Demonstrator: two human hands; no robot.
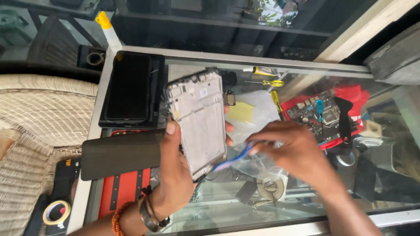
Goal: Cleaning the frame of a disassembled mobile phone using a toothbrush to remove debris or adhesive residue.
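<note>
My left hand (pixel 175 168) grips an opened phone frame (pixel 199 118), silver-grey with its inner side up, held upright over a glass counter. Thumb lies on its left edge, fingers wrap behind. My right hand (pixel 291 150) pinches a thin blue tool (pixel 234 161), blurred, whose tip meets the frame's lower right corner. A small loose component (pixel 229 98) sits by the frame's upper right edge.
A black phone (pixel 128 87) lies on a black tray at the left. A dark flat slab (pixel 120 154) rests over an orange-red mat (pixel 124 190). Yellow-handled screwdrivers (pixel 273 83), a clear bag with yellow sheet (pixel 251 111), a circuit board (pixel 321 114) on red, tape roll (pixel 57 212), wicker chair (pixel 39 113).
</note>
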